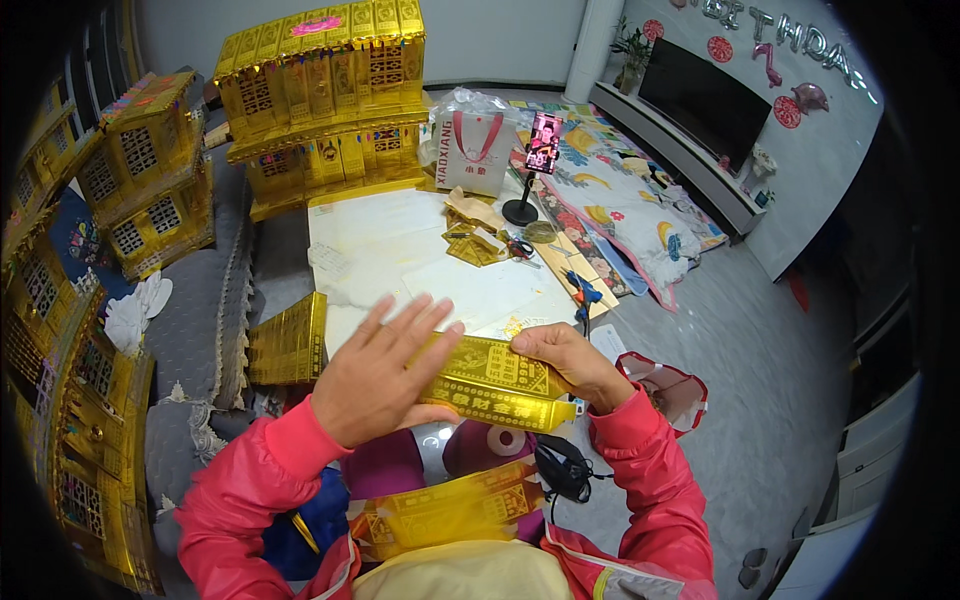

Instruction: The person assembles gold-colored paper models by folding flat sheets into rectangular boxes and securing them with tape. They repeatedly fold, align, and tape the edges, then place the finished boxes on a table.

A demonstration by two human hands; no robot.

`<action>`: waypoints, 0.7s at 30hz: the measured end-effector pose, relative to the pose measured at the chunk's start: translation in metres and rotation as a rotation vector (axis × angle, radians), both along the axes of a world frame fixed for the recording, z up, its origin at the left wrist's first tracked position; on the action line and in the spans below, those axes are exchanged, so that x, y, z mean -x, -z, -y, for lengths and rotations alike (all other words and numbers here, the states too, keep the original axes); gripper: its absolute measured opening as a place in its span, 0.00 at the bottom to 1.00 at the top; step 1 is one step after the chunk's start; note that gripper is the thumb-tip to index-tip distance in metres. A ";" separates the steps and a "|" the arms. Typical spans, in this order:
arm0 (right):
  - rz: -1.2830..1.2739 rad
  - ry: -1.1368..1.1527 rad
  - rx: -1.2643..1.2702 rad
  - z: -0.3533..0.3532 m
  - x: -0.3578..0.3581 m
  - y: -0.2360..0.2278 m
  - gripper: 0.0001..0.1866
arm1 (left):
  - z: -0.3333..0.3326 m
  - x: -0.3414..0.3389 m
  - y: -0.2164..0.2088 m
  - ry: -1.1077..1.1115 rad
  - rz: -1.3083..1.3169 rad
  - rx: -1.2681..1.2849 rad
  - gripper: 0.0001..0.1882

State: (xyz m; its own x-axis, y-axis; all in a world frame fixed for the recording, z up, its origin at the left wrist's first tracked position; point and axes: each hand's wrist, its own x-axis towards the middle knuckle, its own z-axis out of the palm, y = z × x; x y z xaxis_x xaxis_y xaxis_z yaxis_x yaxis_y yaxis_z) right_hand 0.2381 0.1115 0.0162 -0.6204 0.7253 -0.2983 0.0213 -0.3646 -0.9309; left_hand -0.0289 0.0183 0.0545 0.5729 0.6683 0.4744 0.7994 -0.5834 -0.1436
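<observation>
A folded gold foil-paper box (pixel 490 385), long and flat-sided with printed patterns, is held level in front of my chest. My right hand (pixel 575 360) pinches its right end, thumb on the top face. My left hand (pixel 385 375) lies at its left end with the fingers stretched out and apart, hiding that end. Across my lap rests a flat gold printed sheet (pixel 440 510). Left of my left hand stands another folded gold piece (pixel 290 340). Beyond my hands is a white-topped table (pixel 380 250).
Gold paper model houses (pixel 330 110) stand at the back left, more along the left. On the table are a white gift bag (pixel 475 150), a phone on a stand (pixel 543 145), gold scraps (pixel 475 240) and scissors (pixel 520 248). A red-rimmed bag (pixel 665 390) sits at the right.
</observation>
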 end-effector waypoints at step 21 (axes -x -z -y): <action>0.462 -0.353 -1.367 0.017 0.016 -0.039 0.17 | -0.025 -0.003 0.021 0.187 0.009 0.025 0.14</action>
